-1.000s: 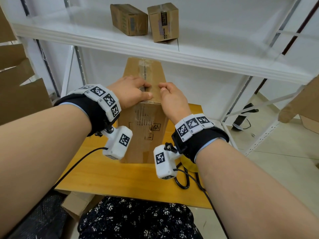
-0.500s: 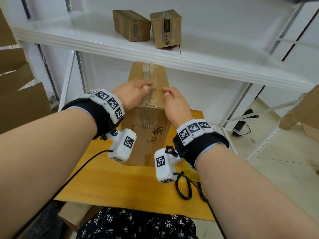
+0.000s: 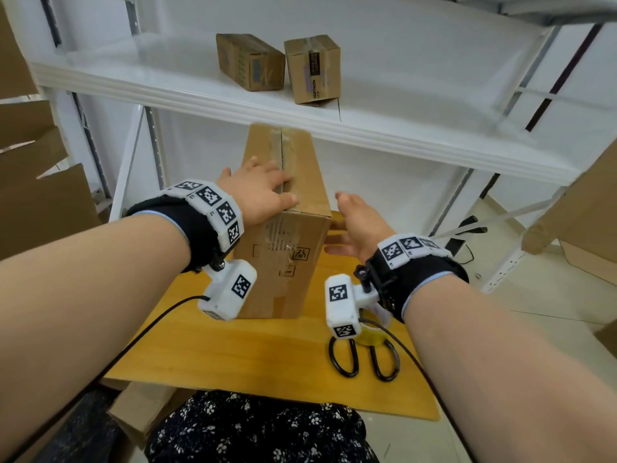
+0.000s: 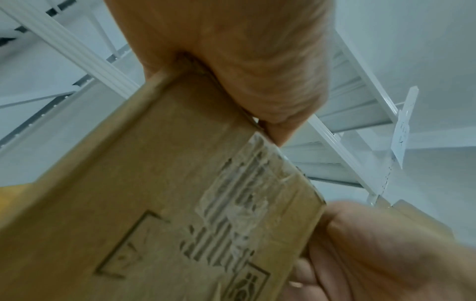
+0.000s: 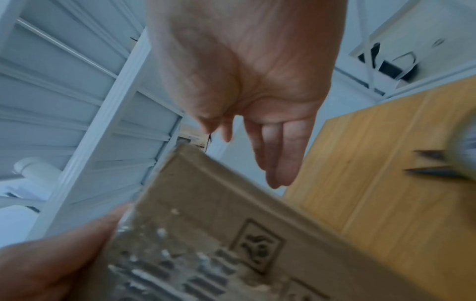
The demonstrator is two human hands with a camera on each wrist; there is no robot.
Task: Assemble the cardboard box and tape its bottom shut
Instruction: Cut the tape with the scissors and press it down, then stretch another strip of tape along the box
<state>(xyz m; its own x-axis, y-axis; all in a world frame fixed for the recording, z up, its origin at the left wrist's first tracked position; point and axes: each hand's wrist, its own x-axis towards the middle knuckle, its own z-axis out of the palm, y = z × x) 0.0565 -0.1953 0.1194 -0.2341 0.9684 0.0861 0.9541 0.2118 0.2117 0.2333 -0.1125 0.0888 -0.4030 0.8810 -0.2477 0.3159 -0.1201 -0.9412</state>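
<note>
A tall cardboard box stands upright on the wooden table, a clear tape strip running along its top seam and down the near face. My left hand lies on the box top with flat fingers across the seam, thumb at the near edge. In the left wrist view the left hand presses over that top edge. My right hand hovers open just right of the box, fingers straight, holding nothing. The right wrist view shows the right hand apart from the box.
A tape roll and black-handled scissors lie on the table under my right wrist. A white shelf juts out just above the box, carrying two small cartons. Flat cardboard leans at the left and right.
My right hand has left the box top and moved to the box's right side, fingers spread open. The left hand stays on the top, reaching further across the seam.
</note>
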